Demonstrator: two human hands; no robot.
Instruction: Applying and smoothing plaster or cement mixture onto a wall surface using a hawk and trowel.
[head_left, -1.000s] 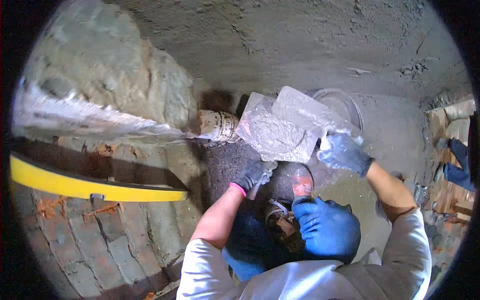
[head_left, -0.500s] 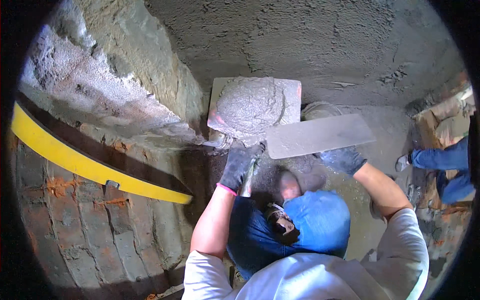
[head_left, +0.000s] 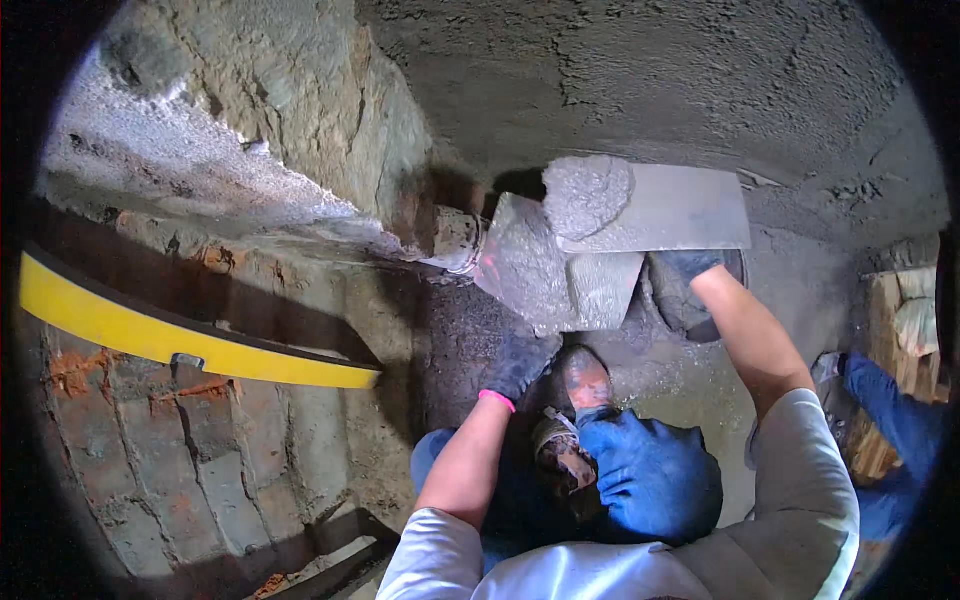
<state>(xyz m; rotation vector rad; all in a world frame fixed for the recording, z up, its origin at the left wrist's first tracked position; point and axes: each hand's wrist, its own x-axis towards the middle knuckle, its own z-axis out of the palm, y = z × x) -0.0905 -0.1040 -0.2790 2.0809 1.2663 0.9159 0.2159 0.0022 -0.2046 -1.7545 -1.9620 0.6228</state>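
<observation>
My left hand (head_left: pixel 522 362), in a dark glove with a pink cuff, is closed at the near edge of a square plasterer's hawk (head_left: pixel 606 288); its grip is partly hidden. Wet grey mortar (head_left: pixel 530 262) covers part of the hawk, which is tilted. In my right hand (head_left: pixel 690 264), also gloved, is a long rectangular plastering trowel (head_left: pixel 690 205), its fingers mostly hidden beneath the blade. A thick lump of mortar (head_left: pixel 588 196) sits on the trowel's left end. The blade overlaps the hawk's far edge, close to the rough plastered wall (head_left: pixel 640 85).
A round bucket (head_left: pixel 690 315) stands behind the hawk, under the trowel. To the left are a pipe end (head_left: pixel 455 240), a rough stone ledge (head_left: pixel 300 110) and a yellow spirit level (head_left: pixel 180 340) above brickwork. Another person's leg (head_left: pixel 895 410) shows at the right, beside wooden boards (head_left: pixel 880 320).
The hawk has moved right and nearer and tilted, with less mortar on it. The trowel has risen toward the wall and now carries a lump of mortar. The view has shifted slightly.
</observation>
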